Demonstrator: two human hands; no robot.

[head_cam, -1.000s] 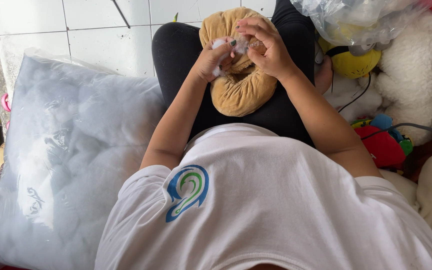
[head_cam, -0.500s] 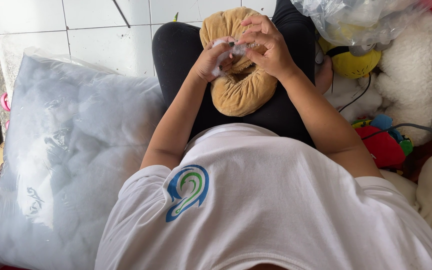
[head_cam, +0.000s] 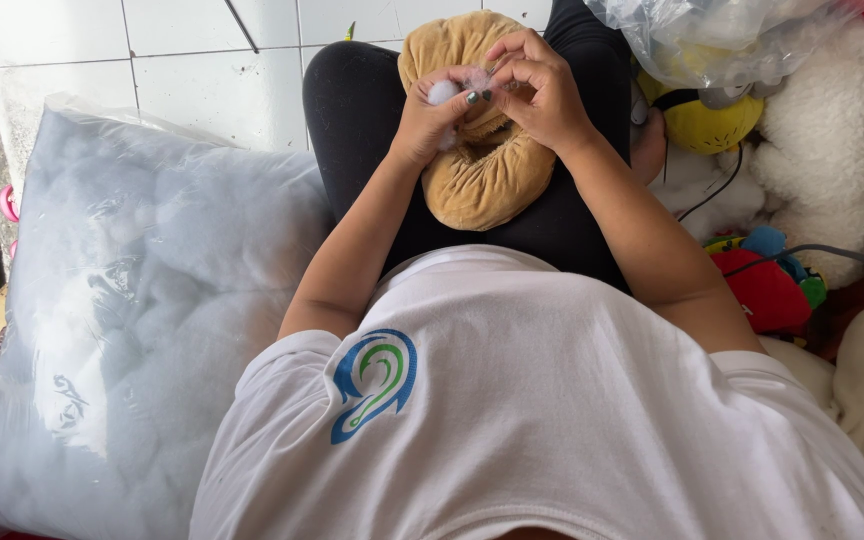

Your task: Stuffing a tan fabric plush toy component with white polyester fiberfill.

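— What do we have on our lap?

— A tan plush toy. It lies on our black-clad legs, right in front of us, and its long side runs away from our tummy toward the white tiled floor.

— Where are our hands?

— Both are up at the far part of the toy, close together. Our left hand pinches a small puff of white stuffing with its fingertips. Our right hand curls over the toy, with the fingers pressed together on the tan cloth. We think it pinches the cloth, but we cannot see the tips well.

— Which hand is nearer the puff?

— The left one; it holds it. The right hand is just beside it, almost touching.

— What else is around us?

— A big clear bag of white stuffing lies on our left. On our right we see a heap of soft toys, some white, one yellow, one red, and a clear plastic bag above them.
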